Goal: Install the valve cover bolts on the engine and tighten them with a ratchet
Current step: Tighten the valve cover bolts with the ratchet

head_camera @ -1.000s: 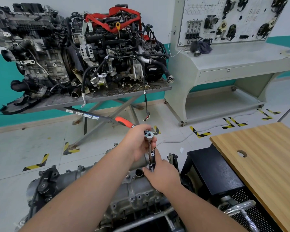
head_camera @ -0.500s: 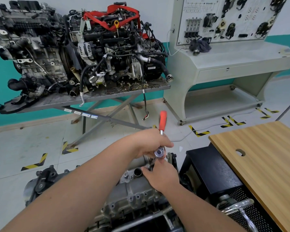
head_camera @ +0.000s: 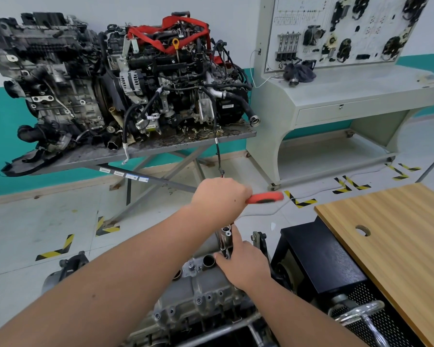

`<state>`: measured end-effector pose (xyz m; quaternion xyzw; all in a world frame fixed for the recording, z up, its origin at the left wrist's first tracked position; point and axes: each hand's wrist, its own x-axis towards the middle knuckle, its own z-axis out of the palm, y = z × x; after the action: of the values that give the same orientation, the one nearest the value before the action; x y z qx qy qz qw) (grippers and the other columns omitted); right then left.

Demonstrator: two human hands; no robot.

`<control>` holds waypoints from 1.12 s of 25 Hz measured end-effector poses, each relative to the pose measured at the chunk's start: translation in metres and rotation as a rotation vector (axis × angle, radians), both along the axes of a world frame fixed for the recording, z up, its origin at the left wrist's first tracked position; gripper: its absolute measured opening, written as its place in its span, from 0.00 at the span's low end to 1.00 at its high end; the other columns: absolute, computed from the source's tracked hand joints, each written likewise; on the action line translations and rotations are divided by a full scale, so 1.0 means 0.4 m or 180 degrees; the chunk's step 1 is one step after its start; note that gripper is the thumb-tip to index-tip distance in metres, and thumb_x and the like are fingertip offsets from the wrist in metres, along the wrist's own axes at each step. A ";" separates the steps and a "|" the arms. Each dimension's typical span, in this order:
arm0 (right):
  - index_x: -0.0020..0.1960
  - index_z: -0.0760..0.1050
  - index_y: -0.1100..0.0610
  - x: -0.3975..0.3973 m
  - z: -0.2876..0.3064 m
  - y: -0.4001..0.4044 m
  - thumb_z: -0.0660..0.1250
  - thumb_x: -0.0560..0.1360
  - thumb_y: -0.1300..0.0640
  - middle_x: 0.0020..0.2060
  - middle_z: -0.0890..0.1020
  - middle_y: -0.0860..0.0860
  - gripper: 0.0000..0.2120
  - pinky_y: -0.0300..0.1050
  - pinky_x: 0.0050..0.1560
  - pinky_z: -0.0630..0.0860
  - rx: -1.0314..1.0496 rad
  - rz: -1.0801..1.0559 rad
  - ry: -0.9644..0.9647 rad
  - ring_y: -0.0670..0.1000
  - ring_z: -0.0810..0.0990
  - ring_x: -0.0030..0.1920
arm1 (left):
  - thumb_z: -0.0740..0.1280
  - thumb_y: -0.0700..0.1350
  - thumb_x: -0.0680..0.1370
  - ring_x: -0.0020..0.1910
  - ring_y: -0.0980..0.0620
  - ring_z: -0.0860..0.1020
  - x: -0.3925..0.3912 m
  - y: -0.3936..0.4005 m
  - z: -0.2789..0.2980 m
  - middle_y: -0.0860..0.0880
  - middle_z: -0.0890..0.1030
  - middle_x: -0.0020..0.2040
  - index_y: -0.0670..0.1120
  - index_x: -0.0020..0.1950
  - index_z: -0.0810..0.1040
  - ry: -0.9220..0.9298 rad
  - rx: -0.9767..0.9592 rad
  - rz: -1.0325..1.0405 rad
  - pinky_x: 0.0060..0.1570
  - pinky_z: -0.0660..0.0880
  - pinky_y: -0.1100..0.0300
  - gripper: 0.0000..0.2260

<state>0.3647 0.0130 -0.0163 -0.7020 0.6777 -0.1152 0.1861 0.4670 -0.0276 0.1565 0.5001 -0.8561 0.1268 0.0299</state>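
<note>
A: What's being changed w/ the ratchet vs a sec ago?

B: Handle's being swung round. It was being pointed up-left, then straight up, and now it's being pointed right, blurred, towards the wood bench. So a full sweep is being made abt the head.

A: Grip?

B: Handle's being wrapped by the left hand near the head end, fingers closed round it. The extension below is being pinched & steadied by the right hand, low down by the socket end.

A: And the bolt?

B: Can't be seen, it's being hidden under the right hand. The tool is being held upright at the far end of the valve cover, on the engine at bottom centre.

A: Meaning for the task?

B: Prob. a bolt is being run down, not yet torqued — the swing is being done fast & the shaft is being guided by fingers, so little resistance is being judged. Other bolt holes along the cover are being left for later, can't be told which are filled
</note>
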 end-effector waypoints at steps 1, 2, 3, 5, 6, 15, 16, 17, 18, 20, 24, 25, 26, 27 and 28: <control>0.77 0.41 0.41 0.000 0.000 0.000 0.54 0.72 0.30 0.40 0.73 0.48 0.41 0.47 0.36 0.70 -0.0015 -0.0009 -0.0028 0.53 0.76 0.40 | 0.57 0.51 0.83 0.35 0.45 0.74 0.006 0.006 -0.022 0.51 0.73 0.36 0.50 0.44 0.70 0.0020 -0.0198 -0.0227 0.33 0.62 0.57 0.10; 0.76 0.45 0.42 0.001 0.000 0.001 0.54 0.71 0.30 0.40 0.73 0.47 0.39 0.47 0.36 0.70 -0.0018 -0.0020 -0.0032 0.53 0.75 0.40 | 0.57 0.53 0.83 0.33 0.46 0.74 0.010 0.015 -0.046 0.51 0.74 0.35 0.49 0.41 0.71 0.0166 -0.0429 -0.0448 0.32 0.61 0.58 0.14; 0.75 0.49 0.43 0.002 0.001 0.001 0.55 0.71 0.30 0.40 0.73 0.47 0.37 0.47 0.35 0.70 -0.0022 -0.0034 -0.0005 0.52 0.75 0.39 | 0.58 0.56 0.83 0.30 0.47 0.72 0.014 0.027 -0.065 0.51 0.74 0.32 0.48 0.37 0.72 0.0443 -0.0685 -0.0622 0.31 0.60 0.58 0.18; 0.70 0.58 0.46 0.004 0.004 0.000 0.55 0.72 0.31 0.39 0.73 0.46 0.32 0.47 0.34 0.73 -0.0040 -0.0044 0.0093 0.51 0.75 0.37 | 0.62 0.59 0.81 0.28 0.49 0.69 0.014 0.040 -0.089 0.51 0.72 0.29 0.47 0.31 0.71 0.1132 -0.1294 -0.0902 0.28 0.61 0.58 0.23; 0.68 0.61 0.47 0.004 0.008 -0.002 0.56 0.72 0.31 0.39 0.73 0.47 0.30 0.48 0.35 0.75 -0.0041 -0.0019 0.0138 0.51 0.75 0.37 | 0.64 0.60 0.80 0.29 0.49 0.69 0.008 0.044 -0.098 0.51 0.73 0.29 0.47 0.30 0.72 0.1362 -0.1542 -0.0977 0.27 0.63 0.58 0.23; 0.68 0.68 0.52 0.004 0.002 -0.007 0.50 0.73 0.34 0.50 0.79 0.53 0.32 0.54 0.47 0.80 0.0024 0.0311 0.0337 0.57 0.80 0.47 | 0.62 0.57 0.78 0.57 0.50 0.73 -0.019 0.084 -0.168 0.46 0.75 0.55 0.40 0.51 0.77 0.3827 -0.0214 -0.0294 0.58 0.69 0.62 0.20; 0.71 0.65 0.52 0.003 0.000 -0.008 0.50 0.73 0.34 0.51 0.78 0.53 0.34 0.53 0.48 0.79 0.0038 0.0292 0.0338 0.57 0.79 0.48 | 0.60 0.55 0.79 0.60 0.54 0.73 -0.022 0.088 -0.171 0.48 0.74 0.58 0.43 0.54 0.76 0.4181 -0.0109 -0.0231 0.60 0.69 0.65 0.17; 0.75 0.59 0.52 0.003 -0.003 -0.009 0.50 0.73 0.34 0.52 0.77 0.54 0.36 0.53 0.48 0.78 0.0044 0.0240 0.0326 0.58 0.79 0.49 | 0.59 0.54 0.80 0.61 0.56 0.74 -0.025 0.092 -0.171 0.49 0.75 0.59 0.46 0.55 0.75 0.4488 -0.0096 -0.0117 0.61 0.69 0.67 0.13; 0.78 0.53 0.50 0.002 -0.005 -0.008 0.51 0.73 0.33 0.53 0.77 0.55 0.38 0.53 0.47 0.76 0.0041 0.0185 0.0303 0.59 0.79 0.51 | 0.58 0.53 0.81 0.61 0.56 0.75 -0.028 0.094 -0.168 0.51 0.77 0.58 0.50 0.56 0.76 0.4815 -0.0031 0.0044 0.60 0.70 0.65 0.11; 0.79 0.43 0.45 0.002 -0.006 -0.005 0.51 0.73 0.31 0.55 0.76 0.55 0.40 0.52 0.43 0.73 0.0037 0.0141 0.0282 0.59 0.79 0.52 | 0.56 0.55 0.83 0.55 0.53 0.81 -0.029 0.087 -0.146 0.54 0.83 0.51 0.52 0.52 0.79 0.5905 0.0623 0.0590 0.53 0.75 0.60 0.13; 0.79 0.39 0.44 0.003 -0.009 -0.007 0.51 0.72 0.29 0.55 0.77 0.55 0.43 0.51 0.44 0.75 0.0019 0.0119 0.0303 0.58 0.79 0.52 | 0.60 0.51 0.84 0.42 0.49 0.83 -0.009 0.065 -0.112 0.47 0.86 0.49 0.47 0.43 0.79 0.7390 0.2117 0.1101 0.36 0.76 0.62 0.14; 0.79 0.38 0.44 0.002 -0.010 -0.009 0.51 0.72 0.28 0.54 0.77 0.55 0.43 0.51 0.44 0.75 0.0009 0.0117 0.0304 0.58 0.79 0.52 | 0.61 0.49 0.84 0.41 0.49 0.84 -0.004 0.062 -0.107 0.47 0.86 0.49 0.47 0.43 0.77 0.7382 0.2206 0.1152 0.34 0.76 0.63 0.12; 0.79 0.38 0.45 0.002 -0.011 -0.009 0.52 0.73 0.28 0.54 0.77 0.55 0.44 0.51 0.44 0.74 0.0007 0.0118 0.0308 0.58 0.79 0.52 | 0.62 0.49 0.83 0.39 0.50 0.84 0.001 0.063 -0.101 0.47 0.86 0.48 0.47 0.44 0.76 0.7368 0.2292 0.1217 0.33 0.76 0.63 0.11; 0.79 0.38 0.45 0.001 -0.012 -0.010 0.52 0.73 0.28 0.54 0.77 0.55 0.44 0.51 0.44 0.74 0.0006 0.0123 0.0315 0.58 0.79 0.53 | 0.62 0.50 0.83 0.36 0.50 0.83 0.006 0.063 -0.095 0.47 0.86 0.45 0.47 0.44 0.75 0.7337 0.2436 0.1326 0.32 0.76 0.62 0.10; 0.79 0.38 0.45 0.002 -0.012 -0.009 0.52 0.73 0.27 0.54 0.77 0.55 0.44 0.51 0.44 0.74 0.0005 0.0126 0.0321 0.58 0.79 0.53 | 0.63 0.52 0.83 0.32 0.51 0.82 0.012 0.063 -0.087 0.48 0.86 0.41 0.47 0.45 0.75 0.7286 0.2652 0.1449 0.30 0.75 0.62 0.11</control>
<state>0.3653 0.0094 -0.0211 -0.7200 0.6723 -0.0755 0.1546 0.4719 -0.0023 0.1216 0.4318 -0.2062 -0.6624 0.5763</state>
